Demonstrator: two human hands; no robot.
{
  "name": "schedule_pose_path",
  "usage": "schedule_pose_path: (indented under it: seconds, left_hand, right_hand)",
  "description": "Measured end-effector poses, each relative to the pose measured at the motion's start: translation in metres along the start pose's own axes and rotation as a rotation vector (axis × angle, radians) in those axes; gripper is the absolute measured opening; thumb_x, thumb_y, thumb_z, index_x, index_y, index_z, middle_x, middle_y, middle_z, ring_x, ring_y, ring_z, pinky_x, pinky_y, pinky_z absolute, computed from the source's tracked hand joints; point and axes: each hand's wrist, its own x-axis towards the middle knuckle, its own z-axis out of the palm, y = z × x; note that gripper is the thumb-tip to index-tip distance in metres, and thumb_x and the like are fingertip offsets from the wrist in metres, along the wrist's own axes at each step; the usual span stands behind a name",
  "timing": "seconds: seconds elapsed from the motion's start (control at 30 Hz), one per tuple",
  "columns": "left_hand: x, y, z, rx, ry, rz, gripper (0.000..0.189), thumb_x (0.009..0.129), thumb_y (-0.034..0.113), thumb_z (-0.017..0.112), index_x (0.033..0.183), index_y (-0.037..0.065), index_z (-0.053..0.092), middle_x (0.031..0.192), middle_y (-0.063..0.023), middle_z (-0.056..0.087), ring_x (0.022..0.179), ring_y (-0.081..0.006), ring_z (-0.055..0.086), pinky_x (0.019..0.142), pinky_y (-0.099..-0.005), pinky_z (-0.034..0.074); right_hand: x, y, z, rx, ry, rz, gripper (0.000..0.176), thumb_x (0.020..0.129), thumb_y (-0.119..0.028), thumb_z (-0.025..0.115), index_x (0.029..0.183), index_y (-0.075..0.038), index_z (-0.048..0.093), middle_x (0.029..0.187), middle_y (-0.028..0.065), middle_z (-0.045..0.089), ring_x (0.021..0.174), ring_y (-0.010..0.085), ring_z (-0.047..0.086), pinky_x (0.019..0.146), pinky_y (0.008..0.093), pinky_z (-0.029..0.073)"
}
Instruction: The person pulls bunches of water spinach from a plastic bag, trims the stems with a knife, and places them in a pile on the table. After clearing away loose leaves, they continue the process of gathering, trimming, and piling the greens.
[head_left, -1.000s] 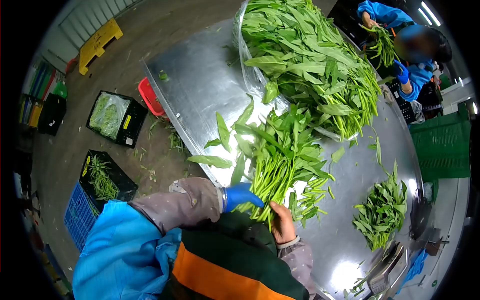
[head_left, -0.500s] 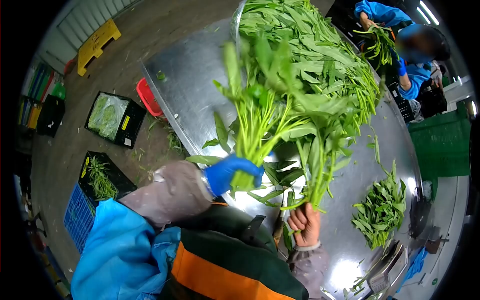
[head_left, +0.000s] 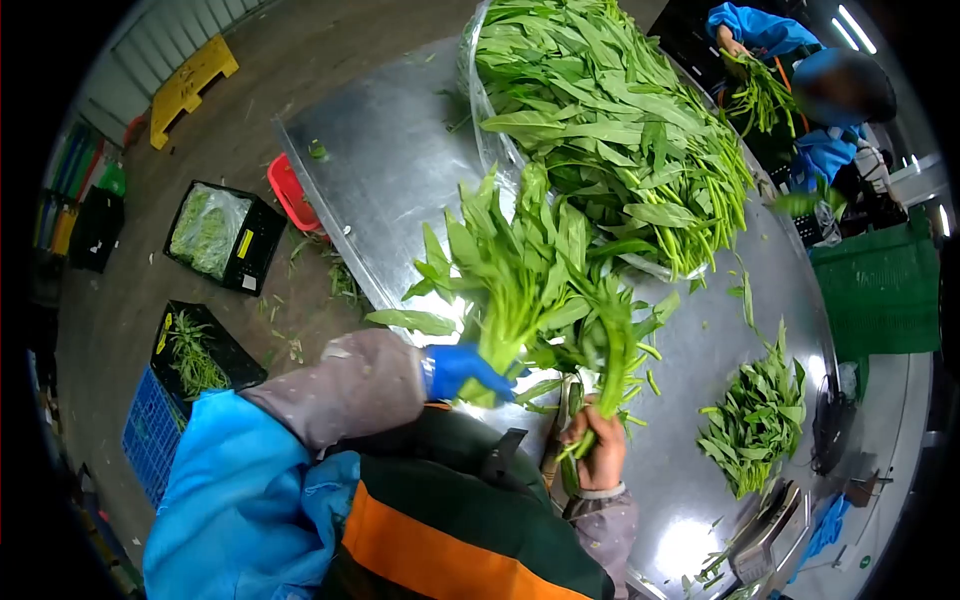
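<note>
My left hand (head_left: 462, 373), in a blue glove, is wrapped round a bunch of leafy greens (head_left: 507, 317), held by its pale stems. To the right, my right hand (head_left: 597, 446) is bare and closed on a smaller bunch of greens (head_left: 613, 365); its stem ends stick out by the fingers. The leaves of the two bunches meet above the metal table (head_left: 400, 130). Beyond them lies a big heap of greens (head_left: 620, 130) on a clear plastic sheet. Another bunch (head_left: 757, 420) lies on the table at the right.
A co-worker (head_left: 775, 40) holds greens at the back right. On the floor at left are a black crate with a plastic bag (head_left: 225, 232), a second black crate (head_left: 203, 362), a blue crate (head_left: 150, 435) and a red basin (head_left: 290, 192). A scale (head_left: 768, 535) stands at lower right.
The bunch in my left hand has come down, off the big heap. My right hand has shifted slightly left, and its stems now stand closer together within the fingers.
</note>
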Motion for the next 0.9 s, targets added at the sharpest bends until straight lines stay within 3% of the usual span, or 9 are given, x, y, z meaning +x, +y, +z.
schedule_pose_path:
  seconds: [0.1,0.2,0.23,0.33,0.4,0.43,0.57,0.7,0.9]
  left_hand:
    - [-0.025,0.025,0.008,-0.293,0.078,0.21,0.02,0.075,-0.002,0.06,0.093,0.002,0.051,0.088,-0.0099,0.056,0.082,-0.0238,0.059,0.076,-0.0392,0.049]
    - [0.007,0.01,0.023,0.121,0.143,0.195,0.023,0.076,0.006,0.064,0.097,-0.001,0.059,0.083,-0.0084,0.062,0.081,-0.0164,0.059,0.073,-0.0281,0.046]
    - [0.02,0.004,0.025,0.263,0.169,0.246,0.019,0.074,0.012,0.068,0.087,-0.001,0.064,0.078,-0.0079,0.064,0.076,-0.0142,0.058,0.068,-0.025,0.043]
    - [0.042,-0.01,0.032,0.305,0.198,0.21,0.018,0.075,0.017,0.069,0.079,0.001,0.062,0.067,-0.0076,0.062,0.064,-0.0142,0.058,0.062,-0.0258,0.045]
    - [0.046,-0.014,0.036,0.395,0.296,0.217,0.02,0.074,0.017,0.071,0.078,0.0,0.062,0.062,-0.0077,0.061,0.057,-0.0144,0.057,0.058,-0.0259,0.044]
    - [0.041,-0.008,0.043,0.386,0.314,0.127,0.017,0.073,0.012,0.071,0.079,-0.002,0.062,0.061,-0.0088,0.06,0.053,-0.0151,0.057,0.054,-0.0273,0.045]
    - [0.04,-0.009,0.046,0.436,0.366,0.163,0.017,0.07,0.011,0.072,0.078,-0.001,0.062,0.064,-0.0088,0.061,0.056,-0.0158,0.058,0.054,-0.0285,0.046]
    - [0.043,-0.011,0.038,0.553,0.435,0.231,0.023,0.064,0.01,0.074,0.079,-0.003,0.062,0.07,-0.0083,0.063,0.06,-0.0157,0.058,0.054,-0.0298,0.046]
    - [0.033,-0.011,0.033,0.354,0.398,0.218,0.022,0.066,0.004,0.071,0.084,-0.002,0.06,0.073,-0.0078,0.061,0.062,-0.0143,0.058,0.055,-0.0261,0.047]
  right_hand:
    - [-0.007,-0.01,-0.003,0.163,-0.159,-0.16,0.025,0.089,-0.016,0.049,0.11,-0.004,0.042,0.068,0.005,0.045,0.058,0.0158,0.044,0.057,0.031,0.04]
    - [0.009,0.014,0.008,0.179,-0.201,-0.022,0.022,0.09,-0.015,0.048,0.108,-0.004,0.042,0.075,0.0084,0.049,0.068,0.0186,0.049,0.067,0.0358,0.043]
    - [0.017,0.024,0.006,0.174,-0.238,-0.007,0.02,0.092,-0.016,0.043,0.108,-0.004,0.043,0.077,0.0081,0.047,0.07,0.0195,0.049,0.07,0.0366,0.044]
    - [0.021,0.038,0.007,0.168,-0.209,0.069,0.018,0.091,-0.015,0.047,0.106,-0.004,0.045,0.082,0.0088,0.051,0.074,0.02,0.052,0.072,0.0357,0.047]
    - [0.02,0.045,0.006,0.06,-0.184,0.098,0.015,0.091,-0.013,0.047,0.102,-0.002,0.047,0.085,0.0087,0.054,0.075,0.0192,0.055,0.072,0.0343,0.049]
    - [0.018,0.044,0.009,0.03,-0.158,0.082,0.015,0.09,-0.013,0.05,0.099,-0.001,0.049,0.085,0.0091,0.055,0.075,0.0192,0.056,0.072,0.034,0.049]
    - [0.015,0.047,0.01,-0.198,-0.144,0.025,0.017,0.086,-0.012,0.056,0.094,0.003,0.053,0.084,0.0106,0.058,0.077,0.0183,0.056,0.07,0.031,0.048]
    - [0.014,0.046,0.011,-0.145,-0.062,0.044,0.017,0.085,-0.01,0.058,0.096,0.003,0.054,0.084,0.0094,0.058,0.074,0.0168,0.056,0.068,0.0281,0.046]
    - [0.014,0.044,0.013,-0.001,-0.042,0.047,0.016,0.085,-0.009,0.057,0.098,-0.001,0.054,0.084,0.0055,0.057,0.07,0.0162,0.056,0.064,0.0294,0.048]
